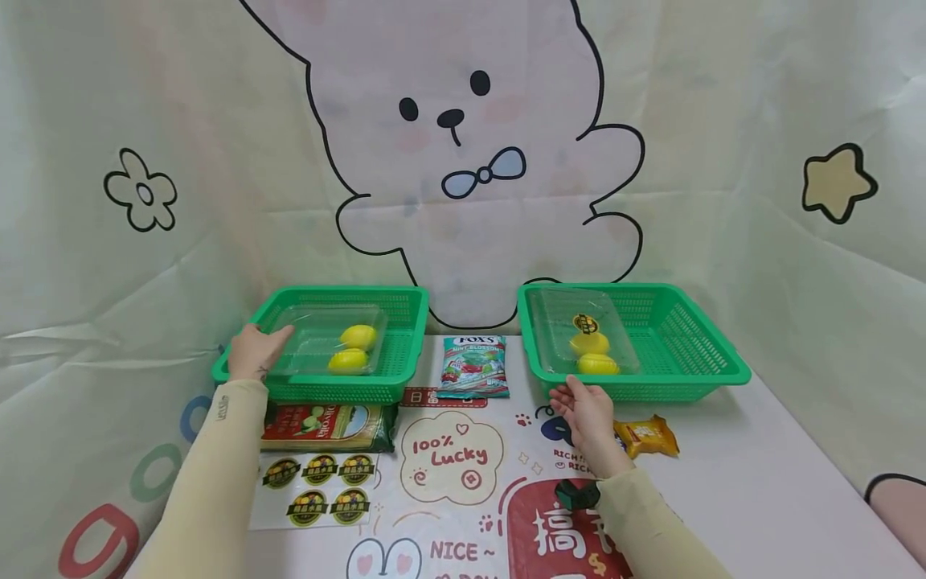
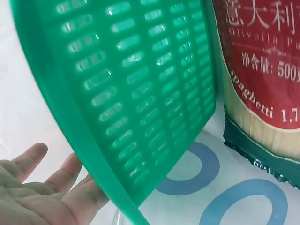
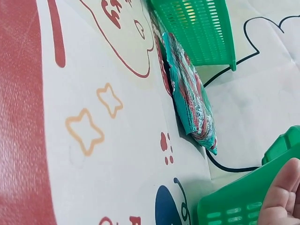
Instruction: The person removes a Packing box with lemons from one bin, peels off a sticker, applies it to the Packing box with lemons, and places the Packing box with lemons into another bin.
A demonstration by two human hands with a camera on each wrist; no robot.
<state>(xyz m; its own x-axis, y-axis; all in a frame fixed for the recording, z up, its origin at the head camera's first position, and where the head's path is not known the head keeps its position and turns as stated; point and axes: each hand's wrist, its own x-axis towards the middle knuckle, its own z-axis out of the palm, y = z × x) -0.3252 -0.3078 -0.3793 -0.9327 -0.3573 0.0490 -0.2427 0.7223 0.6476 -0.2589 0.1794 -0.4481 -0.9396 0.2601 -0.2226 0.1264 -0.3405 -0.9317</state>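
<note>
A: A person's left hand (image 1: pixel 256 351) meets the outer rim of the left green basket (image 1: pixel 311 392), toward the back of the surface (image 1: pixel 731 482). Gripping?

B: Cannot be told. Fingers spread loosely outside the rim while the thumb laps over it; any pinch is hidden. The right hand (image 1: pixel 587 410) is at the front rim of the right green basket (image 1: pixel 669 330), thumb up, fingers bent below, its hold equally unconfirmed.

A: And the hazard?

B: A one-sided lift. Raise just one edge and the left clear box (image 1: pixel 304 338) or the right clear box (image 1: pixel 557 326) could slide to the low end, its two lemons rolling inside.

A: Anything in the way?

B: The spaghetti pack (image 1: pixel 325 428), just in front of the left basket. A tug toward the person would likely shove it across the sticker sheet (image 1: pixel 269 512). A sideways slip of either basket could catch the candy bag (image 1: pixel 473 367) between them, and a swinging right wrist might knock the orange packet (image 1: pixel 647 437).
</note>
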